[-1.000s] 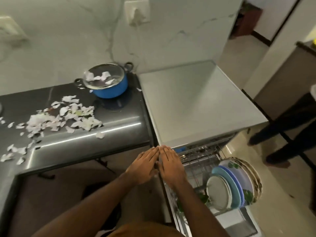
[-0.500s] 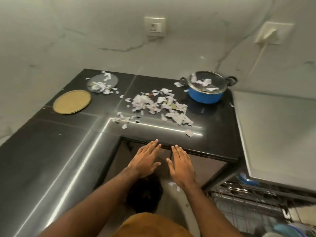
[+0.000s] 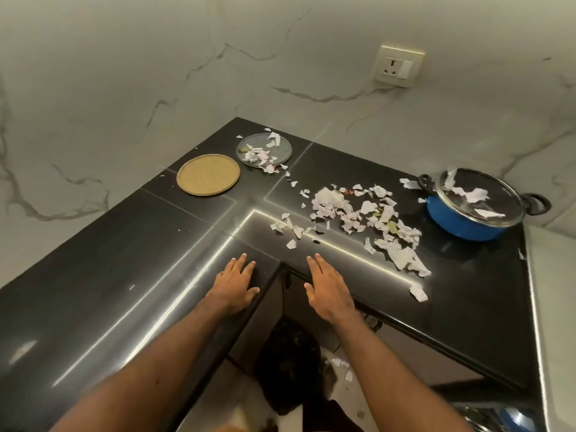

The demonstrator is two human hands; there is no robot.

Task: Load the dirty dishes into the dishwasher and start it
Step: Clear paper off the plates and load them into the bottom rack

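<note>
A tan round plate (image 3: 208, 174) lies flat near the back corner of the black L-shaped counter (image 3: 103, 275). Beside it is a grey plate (image 3: 264, 150) strewn with paper scraps. A blue pot (image 3: 470, 210) with a glass lid carrying scraps stands at the right. My left hand (image 3: 234, 285) reaches out flat over the counter's inner corner, fingers straight, holding nothing. My right hand (image 3: 327, 288) is stretched out beside it, fingers straight and empty. Only a sliver of the dishwasher rack (image 3: 498, 417) shows at the bottom right.
Torn paper scraps (image 3: 361, 213) are scattered across the counter between the plates and the pot. A wall socket (image 3: 399, 67) sits on the marble wall. The white dishwasher top (image 3: 554, 307) borders the counter at right. More scraps lie on the floor below.
My view has swung left, away from the dishwasher to the counter corner. Both hands moved forward from beside the rack to the counter's edge and spread apart.
</note>
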